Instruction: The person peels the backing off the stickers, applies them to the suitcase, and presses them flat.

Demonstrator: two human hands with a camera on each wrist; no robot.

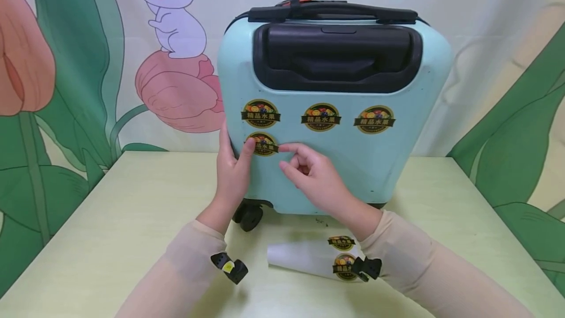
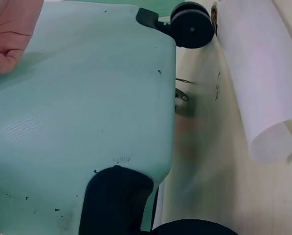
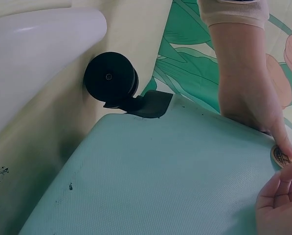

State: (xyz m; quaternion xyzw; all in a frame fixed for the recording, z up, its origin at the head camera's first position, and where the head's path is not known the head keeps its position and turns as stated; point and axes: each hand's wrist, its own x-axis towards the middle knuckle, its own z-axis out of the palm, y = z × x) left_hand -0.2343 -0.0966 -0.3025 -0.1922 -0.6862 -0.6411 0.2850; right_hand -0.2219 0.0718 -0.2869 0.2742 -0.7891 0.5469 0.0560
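A light-blue suitcase [image 1: 318, 175] stands upright on the table with round black-and-gold fruit stickers on its front. Three form an upper row: a left sticker [image 1: 260, 113], a middle sticker [image 1: 321, 117] and a right sticker [image 1: 374, 119]. Below the left one is a lower sticker [image 1: 265, 147]. My left hand [image 1: 234, 171] lies along the suitcase's left edge, its thumb pressing the lower sticker. With its index fingertip, my right hand [image 1: 315, 175] touches that sticker's right end; its thumb stays apart and the other fingers are bent. The left hand's fingertips are hidden by the suitcase's side.
A curled white sticker sheet [image 1: 300, 256] bearing more stickers lies on the table [image 1: 145, 220] in front of the suitcase. Black wheels [image 1: 249, 216] support the suitcase, and a black handle [image 1: 335, 12] tops it. A printed cloth [image 1: 176, 87] hangs behind.
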